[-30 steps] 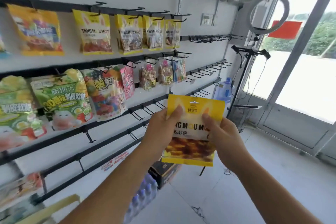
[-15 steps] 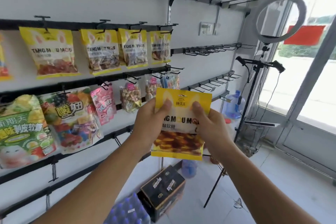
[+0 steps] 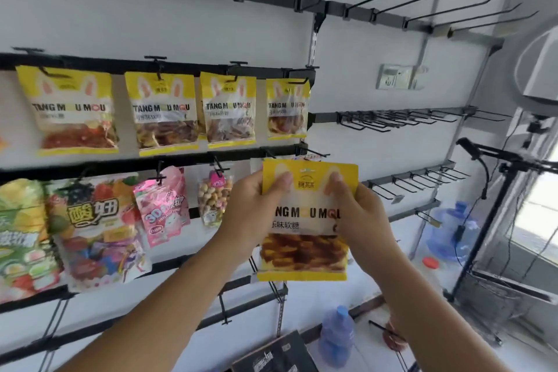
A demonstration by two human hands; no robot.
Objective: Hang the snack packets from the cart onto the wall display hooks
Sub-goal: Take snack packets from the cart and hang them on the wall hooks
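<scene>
A yellow snack packet (image 3: 305, 220) with brown sweets showing through its window is held upright in front of the wall display. My left hand (image 3: 250, 214) grips its left edge, thumb on the front near the top. My right hand (image 3: 359, 214) grips its right edge the same way. The packet's top sits just below the right end of the second rail, by a bare hook (image 3: 314, 152). Several matching yellow packets (image 3: 228, 110) hang in a row on the rail above. The cart is out of view.
Colourful snack bags (image 3: 99, 229) hang on the lower rail at left. Bare hooks (image 3: 392, 121) line the rails at right and along the top. A ring-light stand (image 3: 507, 178), water bottles (image 3: 453, 232) and a dark box (image 3: 277, 353) stand on the floor.
Both hands have lifted the packet up toward the second rail. The view has tilted upward and drawn closer to the wall.
</scene>
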